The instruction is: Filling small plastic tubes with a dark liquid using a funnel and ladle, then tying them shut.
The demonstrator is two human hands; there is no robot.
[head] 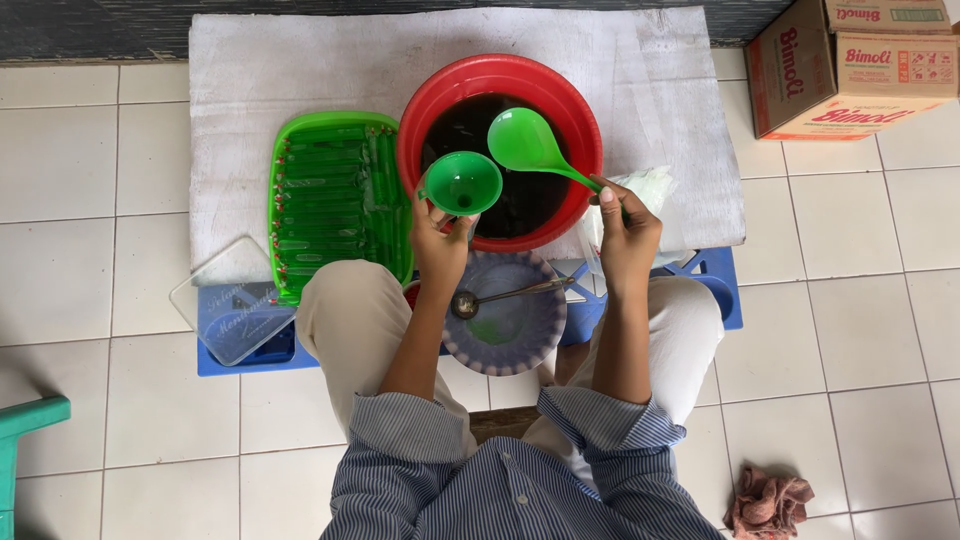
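Far left, a teal plastic edge (25, 430) is cut off by the frame, kind unclear. A clear flat plastic lid (225, 300) lies on a blue plastic crate (240, 345), just beside the green rectangular plastic tray (335, 125) filled with long thin green-filled tubes, details too small to tell. The tray sits on a white cloth mat (640, 90).

Left hand (440, 235): fingers closed around the small green plastic funnel (460, 182), gripping it from below at its near side; the spout is hidden behind the fingers. The funnel is held over the near left rim of the round red plastic basin (500, 75) of dark liquid.

Near of the basin, a purple ridged plastic bowl (505, 320) sits between the knees, a metal spoon (505, 296) lying across it.

Right hand (628, 235): fingers clamped on the handle end of the green plastic ladle (525, 140), its bowl over the basin's middle, contents not readable. A clear plastic bag (650, 190) is partly hidden behind this hand.

Far right, cardboard boxes (850, 65), cut off at the top edge. Near right, a crumpled pink rag (768, 500) on the white tiled floor (850, 350).
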